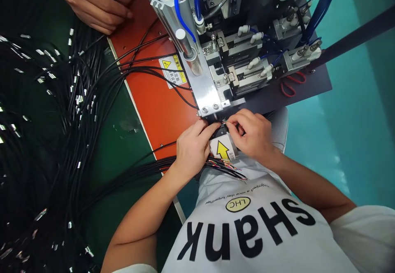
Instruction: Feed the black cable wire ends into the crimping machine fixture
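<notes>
My left hand (pixel 193 143) is closed at the front of a metal machine (pixel 212 92), thumb and finger pressed at the end of a black cable (pixel 168 145) that runs in from the left. My right hand (pixel 251 135) pinches the thin coloured wires (pixel 224 122) at that cable's end, close to the left fingertips. The exact grip is partly hidden by the fingers. Below my left hand lies a bundle of black cables (pixel 154 166) with stripped, coloured wire ends (pixel 224 164). A yellow arrow label (pixel 222 149) sits between my hands.
Another person's hand (pixel 95 7) rests at the upper left of the orange board (pixel 145 112). Piled black cables with shiny metal ends (pixel 80 100) cover the green surface at left. Red-handled scissors (pixel 291 84) lie on the machine's dark base. Blue air tubes (pixel 182 9) rise above.
</notes>
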### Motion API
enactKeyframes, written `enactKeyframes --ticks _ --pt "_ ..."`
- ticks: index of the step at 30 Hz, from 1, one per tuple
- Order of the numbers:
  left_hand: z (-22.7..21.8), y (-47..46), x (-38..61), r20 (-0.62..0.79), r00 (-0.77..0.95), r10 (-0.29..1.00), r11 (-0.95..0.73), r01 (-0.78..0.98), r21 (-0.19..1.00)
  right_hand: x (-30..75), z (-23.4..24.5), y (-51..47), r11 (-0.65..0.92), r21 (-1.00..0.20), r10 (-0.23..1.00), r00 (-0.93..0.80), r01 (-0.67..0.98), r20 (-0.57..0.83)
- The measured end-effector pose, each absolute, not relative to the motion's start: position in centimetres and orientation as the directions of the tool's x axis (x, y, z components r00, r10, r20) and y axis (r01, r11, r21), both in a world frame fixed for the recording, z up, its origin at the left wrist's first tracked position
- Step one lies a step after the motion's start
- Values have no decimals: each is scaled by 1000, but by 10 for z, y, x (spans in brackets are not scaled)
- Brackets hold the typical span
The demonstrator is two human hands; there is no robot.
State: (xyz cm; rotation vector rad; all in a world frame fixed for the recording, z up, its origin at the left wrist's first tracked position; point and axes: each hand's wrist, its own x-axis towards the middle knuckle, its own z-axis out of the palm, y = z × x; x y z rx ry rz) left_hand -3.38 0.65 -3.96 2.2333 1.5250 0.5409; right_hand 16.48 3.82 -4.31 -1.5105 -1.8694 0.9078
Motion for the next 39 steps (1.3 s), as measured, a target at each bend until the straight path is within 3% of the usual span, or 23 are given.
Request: enactKeyframes --ticks 3,5,7,12,19,22,24,29,31,34,36,39 --pt "-39 7 -34 84 335 938 -329 794 511 170 -57 45 -169 -936 942 -230 309 -246" --pt "-39 8 -34 78 337 938 -327 791 517 173 -67 47 -345 -927 890 -262 151 -374" --pt "-39 8 -34 80 339 937 -329 786 524 175 -72 47 -398 -910 877 -245 112 -414" --pt "-39 7 -34 87 342 936 -336 790 513 166 -72 48 -310 -939 924 -185 151 -335" --pt "-38 7 -34 78 352 933 -341 794 503 148 -69 40 20 -955 999 -35 296 10" --pt "-39 7 -34 76 352 933 -341 794 503 147 -69 35 78 -931 997 -40 357 69" --pt "-39 7 -34 71 352 933 -339 797 500 149 -72 35 45 -922 999 -33 385 35" --pt "-39 6 -34 88 357 930 -357 821 445 159 -71 44 -232 -920 941 -164 317 -294" --pt "-37 5 -33 121 346 930 -365 847 386 165 -65 44 -153 -911 951 -194 383 -241" --pt "-37 1 -33 183 308 934 -351 888 298 174 -57 37 104 -867 977 -214 487 -2" --pt "-38 0 -33 190 299 935 -349 872 344 178 -57 32 128 -873 976 -218 470 26" --pt "-38 1 -33 142 280 949 -312 787 532 177 -64 33 -114 -943 971 -166 312 -172"
